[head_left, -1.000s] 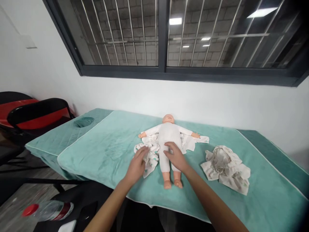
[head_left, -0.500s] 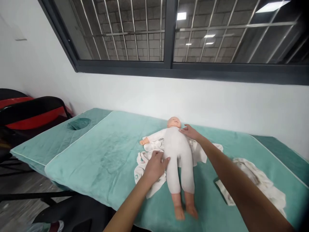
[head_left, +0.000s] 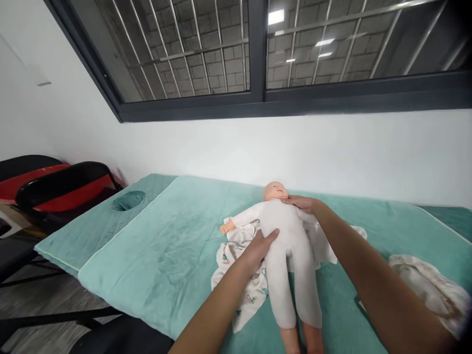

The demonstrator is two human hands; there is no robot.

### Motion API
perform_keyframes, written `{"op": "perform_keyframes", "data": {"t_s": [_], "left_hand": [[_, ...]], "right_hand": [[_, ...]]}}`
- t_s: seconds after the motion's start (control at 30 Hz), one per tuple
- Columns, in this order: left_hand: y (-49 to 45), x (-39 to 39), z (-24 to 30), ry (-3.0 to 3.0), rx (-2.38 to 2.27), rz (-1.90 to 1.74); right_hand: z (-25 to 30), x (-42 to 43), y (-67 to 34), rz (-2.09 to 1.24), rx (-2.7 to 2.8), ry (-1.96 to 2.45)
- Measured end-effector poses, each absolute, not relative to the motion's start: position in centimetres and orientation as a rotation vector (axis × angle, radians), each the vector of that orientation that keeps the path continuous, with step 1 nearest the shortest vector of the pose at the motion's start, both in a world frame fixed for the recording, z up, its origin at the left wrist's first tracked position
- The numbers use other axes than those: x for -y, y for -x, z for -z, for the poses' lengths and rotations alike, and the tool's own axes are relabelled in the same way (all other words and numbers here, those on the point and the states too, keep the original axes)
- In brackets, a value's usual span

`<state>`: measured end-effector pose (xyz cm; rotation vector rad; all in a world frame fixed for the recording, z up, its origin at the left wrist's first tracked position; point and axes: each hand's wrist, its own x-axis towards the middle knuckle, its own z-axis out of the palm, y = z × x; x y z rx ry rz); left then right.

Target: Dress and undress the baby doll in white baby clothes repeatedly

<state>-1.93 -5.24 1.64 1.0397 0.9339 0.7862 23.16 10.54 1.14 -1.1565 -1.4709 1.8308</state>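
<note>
A baby doll with a white cloth body lies on its back, on top of a spread baby garment with a small green print. Against the doll's waist, my left hand has its thumb across the front, while its fingers are mostly hidden at the doll's side. My right hand reaches to the neck and shoulder on the other side, fingers stretched out and touching there. My right forearm covers part of the garment and hides most of the doll's arm on that side.
Everything lies on a green padded massage bed with a face hole at its left end. A crumpled white cloth lies at the right. Red and black chairs stand at the left; a wall and barred window are behind.
My left hand has moved up from the doll's hip to its waist, thumb now on the front. My right hand has come down against the neck and shoulder. The view has tilted and shifted.
</note>
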Motion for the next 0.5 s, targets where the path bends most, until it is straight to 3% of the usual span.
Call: {"op": "perform_keyframes", "data": {"t_s": [0.23, 0.5], "left_hand": [[2.4, 4.8, -2.0, -1.044, -0.858, -0.821], [13.9, -1.2, -5.4, -1.163, -0.990, -0.884]], "right_hand": [[-4.5, -9.5, -21.4, -1.836, 1.446, 1.130], [-8.6, -15.5, -10.2, -1.550, 1.689, 1.186]]}}
